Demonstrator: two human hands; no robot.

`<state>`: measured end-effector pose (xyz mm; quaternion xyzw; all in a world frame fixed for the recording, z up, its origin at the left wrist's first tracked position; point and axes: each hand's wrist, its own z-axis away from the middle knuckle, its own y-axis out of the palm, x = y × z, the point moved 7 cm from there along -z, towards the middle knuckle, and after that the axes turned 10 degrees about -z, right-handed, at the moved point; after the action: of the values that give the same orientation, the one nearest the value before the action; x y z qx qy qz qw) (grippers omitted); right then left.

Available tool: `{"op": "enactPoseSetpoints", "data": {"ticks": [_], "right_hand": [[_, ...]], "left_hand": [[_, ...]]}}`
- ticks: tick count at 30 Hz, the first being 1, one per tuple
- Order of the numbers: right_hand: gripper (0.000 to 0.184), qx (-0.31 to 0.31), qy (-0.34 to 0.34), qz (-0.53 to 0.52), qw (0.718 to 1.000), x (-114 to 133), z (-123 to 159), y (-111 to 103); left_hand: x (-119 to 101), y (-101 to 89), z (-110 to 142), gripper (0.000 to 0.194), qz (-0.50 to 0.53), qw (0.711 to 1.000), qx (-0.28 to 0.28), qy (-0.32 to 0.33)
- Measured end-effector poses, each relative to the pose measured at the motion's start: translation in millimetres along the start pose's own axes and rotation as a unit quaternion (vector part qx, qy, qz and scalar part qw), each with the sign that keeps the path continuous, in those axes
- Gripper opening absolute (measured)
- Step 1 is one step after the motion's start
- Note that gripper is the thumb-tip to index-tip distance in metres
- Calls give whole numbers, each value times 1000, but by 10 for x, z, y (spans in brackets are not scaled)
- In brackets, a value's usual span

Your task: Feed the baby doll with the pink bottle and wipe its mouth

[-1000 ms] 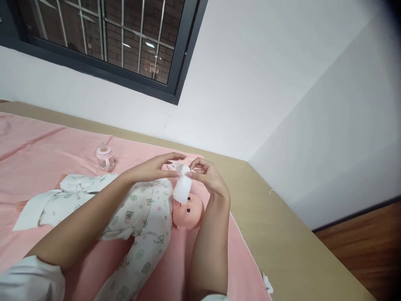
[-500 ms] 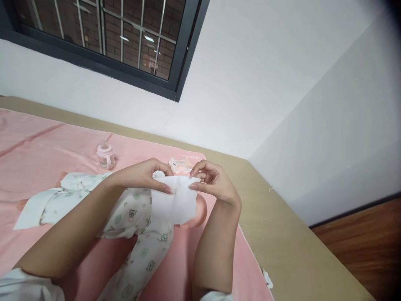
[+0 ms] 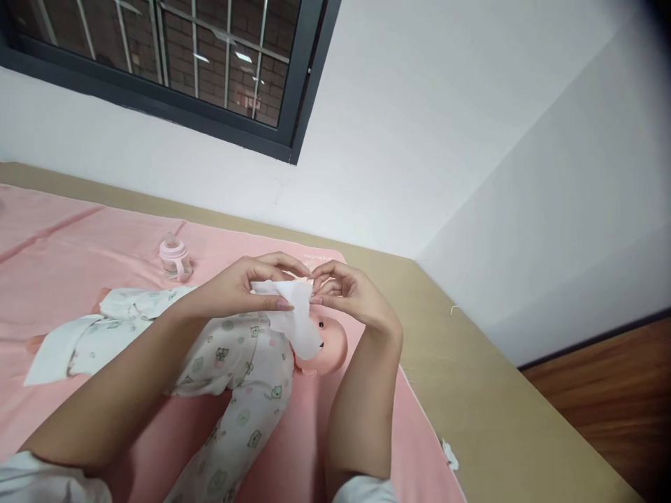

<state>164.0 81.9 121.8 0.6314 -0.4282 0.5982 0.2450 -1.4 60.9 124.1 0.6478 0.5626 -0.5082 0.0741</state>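
Observation:
A white tissue (image 3: 296, 318) hangs from both my hands above a baby doll. My left hand (image 3: 256, 285) pinches its left part between thumb and fingers. At its upper right edge, my right hand (image 3: 349, 290) pinches the tissue, close to the left fingertips. Beneath lies the doll (image 3: 333, 346), on its back in white printed clothes (image 3: 225, 353), its head toward the right. The tissue hides part of the doll's face; its eyes show beside the tissue. Behind my fingers, the packet seen earlier is mostly covered.
A pink-lidded baby bottle (image 3: 175, 258) stands on the pink blanket (image 3: 105, 241) at the back left. The blanket covers a wooden surface (image 3: 445, 363), with a small white scrap (image 3: 449, 454) at its right edge. Walls and a barred window (image 3: 251, 70) rise behind.
My hands have drawn closer together, and the tissue is now bunched or folded narrower. More of the doll's face has come into view. The packet behind is now mostly hidden.

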Motion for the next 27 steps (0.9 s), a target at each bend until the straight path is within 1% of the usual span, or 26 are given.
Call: {"op": "enactPoseSetpoints", "data": {"ticks": [1,3,5,7,10,12,14,16,18,19,21,27], "right_hand": [[35,-3,-2,4,1000,-12,1,-29],[37,-19,-8,5,1000,-58,7,-139],[39,-40,-6,-8,999,-162,11,-302],[40,-58,-1,-33,998,-334,0,-489],[43,-75,12,-93,993,-731,-48,-725],[47,-78,24,-153,985,-1070,-82,-808],[52,-82,38,-224,970,-1422,-102,-833],[55,-97,62,-278,954,-1747,-110,-824],[55,-100,97,-297,945,-1994,-119,-781],[54,-101,112,-296,943,-2075,-127,-762],[51,-104,125,-290,943,-2151,-152,-740],[47,-130,120,-298,938,-2151,-197,-759]], "left_hand": [[-21,-6,12,13,6,1000,-4,2],[-40,6,30,13,22,1000,9,-3],[-19,49,35,15,34,998,40,-25],[41,123,26,19,23,995,77,-57],[159,296,-8,25,-29,988,127,-83],[245,442,-29,25,-74,981,156,-90],[319,568,-43,23,-117,974,166,-96],[363,659,-49,19,-146,971,158,-106],[382,719,-44,14,-171,966,149,-122],[386,740,-40,12,-187,963,145,-130],[385,765,-35,11,-223,954,141,-141],[397,803,-37,10,-291,934,153,-137]]}}
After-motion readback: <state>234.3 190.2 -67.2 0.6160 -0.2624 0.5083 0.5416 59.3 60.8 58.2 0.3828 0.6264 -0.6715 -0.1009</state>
